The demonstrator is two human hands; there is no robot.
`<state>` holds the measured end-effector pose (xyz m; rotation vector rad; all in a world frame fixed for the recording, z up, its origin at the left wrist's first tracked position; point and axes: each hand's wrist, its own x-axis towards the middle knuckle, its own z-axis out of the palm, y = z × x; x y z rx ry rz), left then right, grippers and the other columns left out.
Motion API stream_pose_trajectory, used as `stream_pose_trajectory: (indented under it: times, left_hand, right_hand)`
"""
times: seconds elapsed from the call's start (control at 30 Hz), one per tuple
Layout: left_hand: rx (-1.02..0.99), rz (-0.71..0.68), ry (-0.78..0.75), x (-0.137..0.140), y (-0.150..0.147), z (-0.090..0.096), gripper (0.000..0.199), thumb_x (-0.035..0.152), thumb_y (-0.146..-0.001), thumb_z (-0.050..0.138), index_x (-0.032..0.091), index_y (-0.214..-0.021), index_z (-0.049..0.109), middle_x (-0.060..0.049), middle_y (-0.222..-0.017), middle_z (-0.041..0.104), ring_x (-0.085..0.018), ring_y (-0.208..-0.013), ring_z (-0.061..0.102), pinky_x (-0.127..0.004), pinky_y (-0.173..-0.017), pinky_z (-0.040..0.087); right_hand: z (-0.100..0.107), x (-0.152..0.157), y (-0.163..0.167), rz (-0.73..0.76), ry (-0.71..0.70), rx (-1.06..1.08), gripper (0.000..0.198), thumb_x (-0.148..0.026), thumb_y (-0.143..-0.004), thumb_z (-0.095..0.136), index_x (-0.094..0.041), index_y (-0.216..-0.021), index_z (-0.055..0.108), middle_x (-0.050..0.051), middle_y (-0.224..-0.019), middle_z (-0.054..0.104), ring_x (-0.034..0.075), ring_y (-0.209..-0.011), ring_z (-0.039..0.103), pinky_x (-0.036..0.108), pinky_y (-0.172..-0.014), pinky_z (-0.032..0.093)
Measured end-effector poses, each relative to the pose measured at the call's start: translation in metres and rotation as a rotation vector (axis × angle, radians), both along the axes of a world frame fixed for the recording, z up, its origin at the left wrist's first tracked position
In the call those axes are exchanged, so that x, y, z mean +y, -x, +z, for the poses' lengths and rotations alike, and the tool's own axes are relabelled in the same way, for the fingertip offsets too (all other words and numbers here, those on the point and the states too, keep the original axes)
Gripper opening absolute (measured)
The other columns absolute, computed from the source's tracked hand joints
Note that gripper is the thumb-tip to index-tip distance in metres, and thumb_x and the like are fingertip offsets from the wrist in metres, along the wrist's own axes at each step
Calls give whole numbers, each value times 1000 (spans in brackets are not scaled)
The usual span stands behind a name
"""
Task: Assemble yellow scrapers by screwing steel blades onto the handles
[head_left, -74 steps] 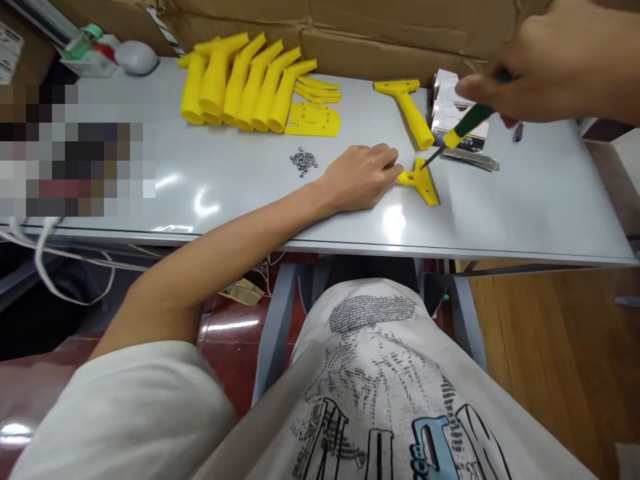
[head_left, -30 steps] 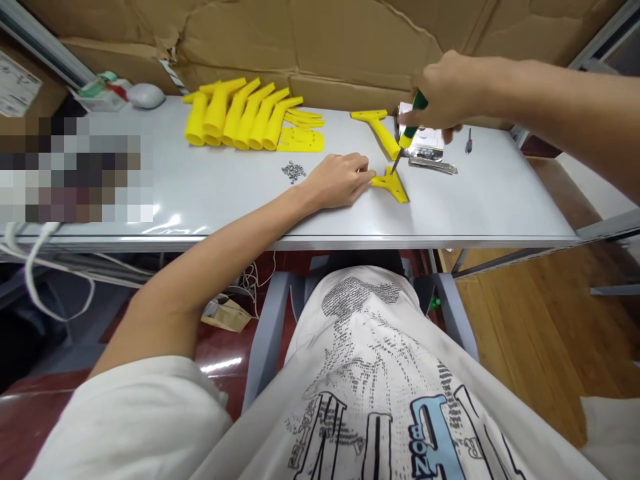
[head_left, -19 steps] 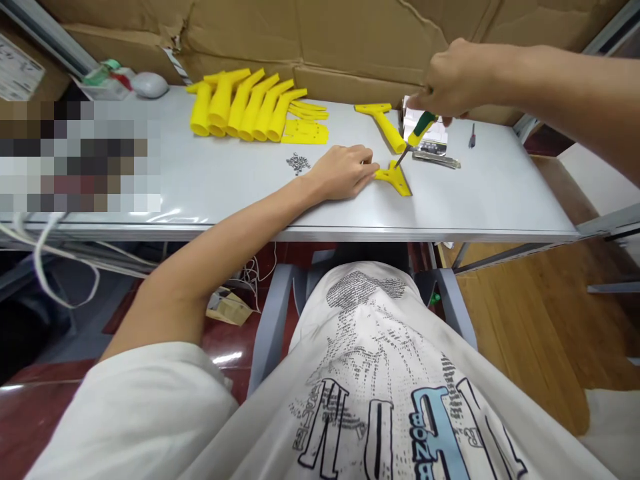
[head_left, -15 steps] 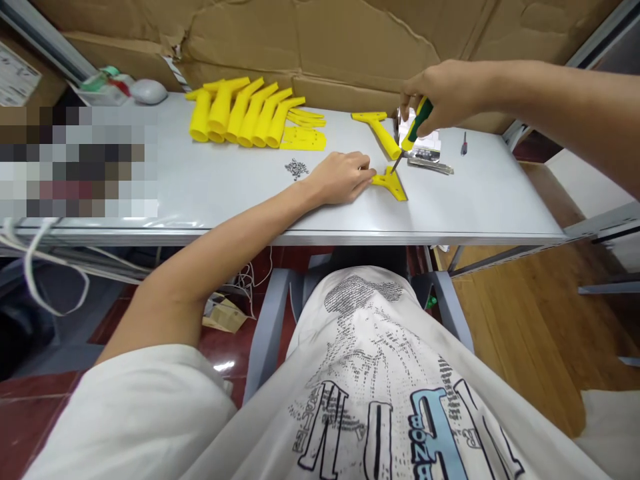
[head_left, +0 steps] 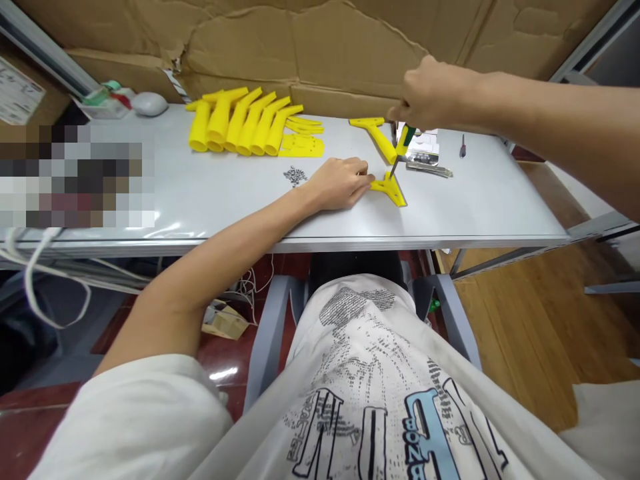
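Left hand (head_left: 340, 183): fingers closed on the grip of a yellow scraper (head_left: 393, 190), which lies flat on the counter (head_left: 500, 207) with its flared head uncovered. Most of the grip is hidden beneath the hand. Right hand (head_left: 425, 97): raised beyond the scraper, clamped around the green-and-yellow handle of a screwdriver (head_left: 403, 142). The shaft leans, and its tip appears to meet the far arm of the scraper's head. Whether it is seated in a screw cannot be told.

Risks, as judged:
1. Tip slip. Cause: tilted shaft with pressure from above. The blade could skid over the smooth plastic and mark it, or reach the left fingers just left of the head.
2. Scraper swivel. Cause: held by the grip only, on a glossy surface; torque at the head has leverage over that hold.
3. Damaged screw or cracked plastic. Cause: off-axis driving or too much force.
4. Scattered screws. Cause: the loose screw pile (head_left: 295, 176) lies left of the scraper, close to the left forearm; a sideways sweep could spread it.
5. Knocked neighbours. Cause: second yellow scraper (head_left: 380, 141) sits just beyond the first, near the shaft; thin metal strips (head_left: 429, 169) lie beyond it to the right. A slipping right hand might strike either. Edge sharpness of the strips: not discernible.
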<state>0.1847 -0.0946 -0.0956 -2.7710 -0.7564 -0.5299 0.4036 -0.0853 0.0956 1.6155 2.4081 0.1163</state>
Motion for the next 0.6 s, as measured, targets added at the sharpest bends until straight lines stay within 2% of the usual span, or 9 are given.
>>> stream_pose_trajectory:
  times: [0.07, 0.13, 0.2, 0.27, 0.33, 0.4, 0.43, 0.53, 0.6]
  left_hand:
    - [-6, 2, -2, 0, 0, -1, 43, 28, -115, 48, 16, -133, 84, -20, -120, 79, -36, -108, 74, -42, -74, 45]
    - [-12, 0, -2, 0, 1, -1, 44, 28, -115, 48, 15, -134, 85, -21, -121, 79, -36, -108, 75, -43, -74, 47]
    - [-16, -3, -2, -1, 1, 0, 45, 27, -115, 47, 15, -134, 85, -22, -120, 79, -37, -107, 75, -44, -74, 48]
    - [-18, -9, -1, -2, 1, 1, 46, 27, -115, 46, 14, -133, 86, -21, -117, 79, -36, -106, 75, -44, -73, 48]
    - [-15, -18, -2, -2, 2, 2, 45, 27, -115, 46, 15, -132, 86, -21, -116, 79, -36, -105, 75, -43, -72, 47]
    - [-9, -26, -5, -2, 2, 2, 45, 28, -115, 46, 16, -133, 86, -20, -117, 79, -36, -105, 75, -43, -70, 45]
    - [-5, -27, -10, -2, 2, 3, 45, 28, -115, 46, 17, -132, 86, -20, -117, 79, -36, -105, 75, -42, -69, 44]
    - [2, -26, -38, -3, 3, 3, 44, 29, -115, 45, 17, -129, 86, -19, -115, 79, -35, -105, 74, -41, -69, 44]
    - [6, -28, -57, -4, 3, 3, 43, 28, -116, 45, 17, -126, 85, -18, -114, 79, -34, -103, 74, -41, -69, 43]
  right_hand:
    - [1, -1, 2, 36, -33, -40, 29, -31, -103, 68, -12, -118, 83, 20, -122, 81, 44, -130, 73, 57, -109, 59]
    - [2, -3, 4, 74, 2, -62, 38, -27, -96, 78, -22, -134, 80, 9, -131, 82, 34, -122, 76, 47, -104, 61]
    - [3, -4, 6, 58, 33, -90, 43, -41, -100, 78, -20, -137, 78, 8, -114, 85, 30, -108, 77, 44, -96, 63]
    - [2, -5, 6, 13, -8, -120, 50, -53, -108, 65, -9, -125, 82, 14, -93, 82, 35, -106, 76, 47, -94, 62]
    - [1, -6, 6, 1, -53, -119, 45, -45, -109, 60, -9, -123, 83, 16, -102, 82, 36, -114, 76, 47, -96, 61]
    - [2, -7, 5, 9, -40, -99, 41, -30, -100, 71, -19, -139, 80, 9, -123, 83, 30, -116, 76, 40, -96, 60]
    - [3, -7, 4, -6, -7, -98, 45, -28, -97, 75, -23, -142, 79, 5, -122, 84, 26, -111, 77, 37, -93, 60]
    - [7, -4, -1, -112, 34, -122, 46, -54, -103, 72, -13, -119, 86, 7, -89, 83, 27, -90, 76, 42, -90, 62]
    - [10, -2, -5, -130, 29, -128, 51, -57, -107, 65, -12, -107, 87, 10, -82, 82, 29, -88, 75, 45, -90, 62]
